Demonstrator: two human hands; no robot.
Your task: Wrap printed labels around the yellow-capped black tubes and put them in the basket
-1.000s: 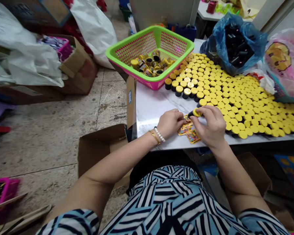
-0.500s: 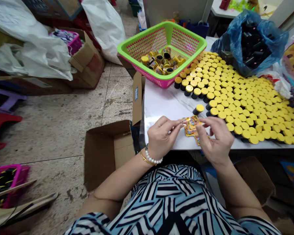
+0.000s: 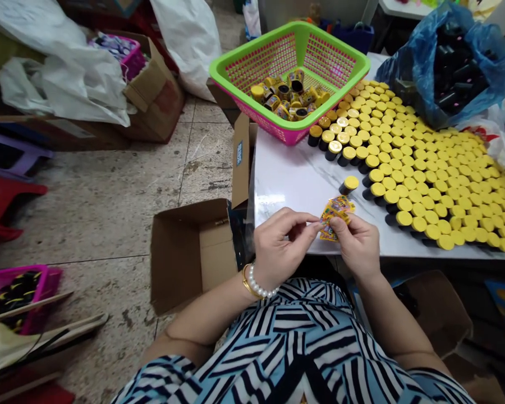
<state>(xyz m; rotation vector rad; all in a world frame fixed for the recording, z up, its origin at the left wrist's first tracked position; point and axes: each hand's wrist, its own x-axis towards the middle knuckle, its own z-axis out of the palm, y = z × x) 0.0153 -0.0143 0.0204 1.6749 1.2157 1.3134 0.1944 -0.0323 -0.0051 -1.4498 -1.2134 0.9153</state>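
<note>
My right hand (image 3: 357, 244) is closed on a small stack of yellow-orange stickers (image 3: 335, 214), held just above the near edge of the white table (image 3: 294, 179). My left hand (image 3: 283, 242) pinches at the stack's left corner with thumb and fingers. A single black jar with a yellow lid (image 3: 349, 184) stands on the table just beyond the stickers. Behind it spreads a large field of yellow-lidded jars (image 3: 429, 168). A green and pink basket (image 3: 290, 78) at the table's far left corner holds several labelled jars.
A blue plastic bag of black jars (image 3: 450, 62) sits at the table's far right. An open cardboard box (image 3: 189, 252) stands on the floor left of my lap. Bags, boxes and plastic stools (image 3: 4, 185) crowd the floor at the left.
My right hand set the yellow-lidded jar down on the table and took up the stickers. Both hands then drew the stickers toward me, off the tabletop.
</note>
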